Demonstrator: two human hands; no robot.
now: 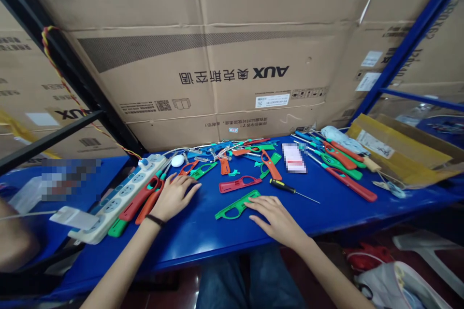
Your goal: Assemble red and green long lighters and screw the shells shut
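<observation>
My right hand (278,219) has its fingers stretched out, with the fingertips at the right end of a green lighter casing half (239,206) that lies flat. My left hand (176,198) is spread low over the table, its fingertips beside an orange casing half (188,169) and a green one just right of it. Whether those fingertips touch anything is hidden. Between the hands and the cardboard lies a red casing half (239,184). A yellow-and-black screwdriver (282,186) rests beyond my right hand.
A white power strip (112,207) runs along the left, with red, orange and green lighters against it. Several finished-looking lighters (340,166) lie at the right beside a yellow-taped box (402,154). Small parts and a phone (294,158) lie before the cardboard wall (232,48).
</observation>
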